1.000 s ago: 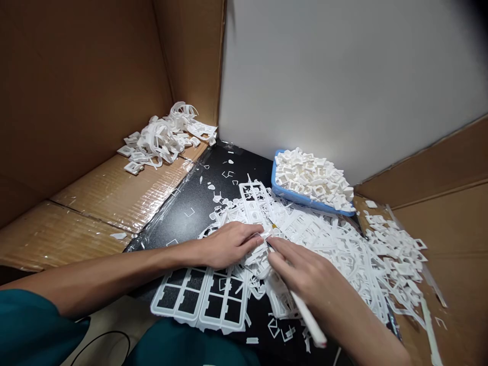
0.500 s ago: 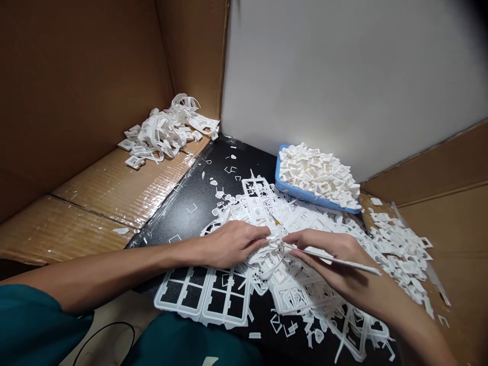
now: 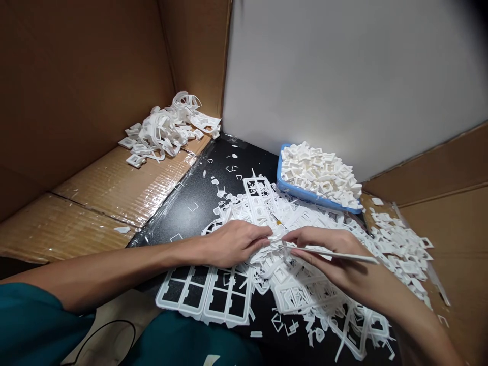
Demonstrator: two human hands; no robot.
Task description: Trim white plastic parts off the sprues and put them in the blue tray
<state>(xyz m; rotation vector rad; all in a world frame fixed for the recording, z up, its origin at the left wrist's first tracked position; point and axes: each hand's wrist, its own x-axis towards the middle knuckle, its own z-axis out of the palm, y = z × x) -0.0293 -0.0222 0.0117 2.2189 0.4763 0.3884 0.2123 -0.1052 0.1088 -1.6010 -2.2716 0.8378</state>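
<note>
My left hand [image 3: 232, 244] is closed, thumb and fingers pinched on a small white piece [image 3: 275, 239] above a heap of white cut-outs. Opposite it, my right hand [image 3: 335, 240] grips a slim pale tool [image 3: 356, 257] whose thin tip points left at that piece. The tool's exact kind is unclear. The fingertips of both hands nearly meet, and the piece's shape is partly hidden by them. Below my left wrist lies a white grid-like frame [image 3: 206, 292] with square openings. Loose white scraps and frames [image 3: 301, 284] spread under and around both hands.
A blue tray [image 3: 305, 194] heaped with small white square pieces stands behind the pile. More white pieces [image 3: 400, 254] lie on cardboard at right. Another heap of white strips and frames [image 3: 163, 132] sits back left. Cardboard walls [image 3: 84, 66] and a pale panel [image 3: 343, 76] enclose the black table.
The tool in my right hand has tilted slightly flatter, its rear end a little higher and further left. My left hand keeps nearly the same place. The whole view has shifted very slightly.
</note>
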